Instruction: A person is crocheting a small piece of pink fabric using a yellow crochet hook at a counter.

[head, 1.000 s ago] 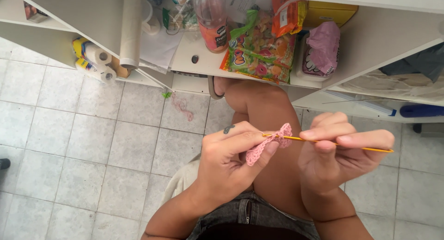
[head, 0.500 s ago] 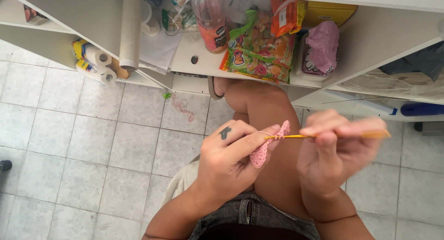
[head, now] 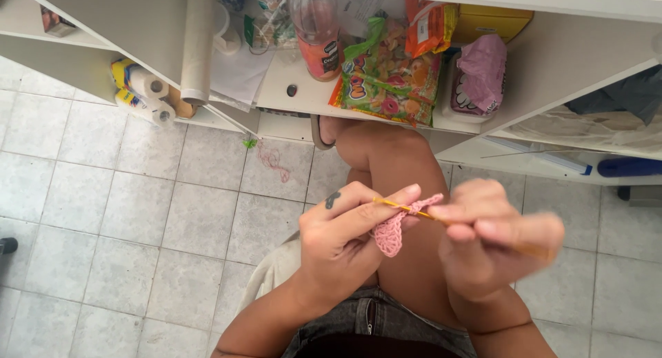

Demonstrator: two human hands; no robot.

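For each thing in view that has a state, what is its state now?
Left hand: pinching the pink crochet piece.
Right hand: blurred, gripping the yellow crochet hook.
Yellow crochet hook: tip in the crochet piece.
Bottle: upright on the shelf.
Candy bag: lying on the shelf.

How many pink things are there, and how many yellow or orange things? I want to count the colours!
Pink: 3 – crochet piece pinched in the left hand, bag on the shelf, bottle of pink drink
Yellow: 2 – crochet hook held by the blurred right hand, box
Orange: 1 – snack packet
Total: 6
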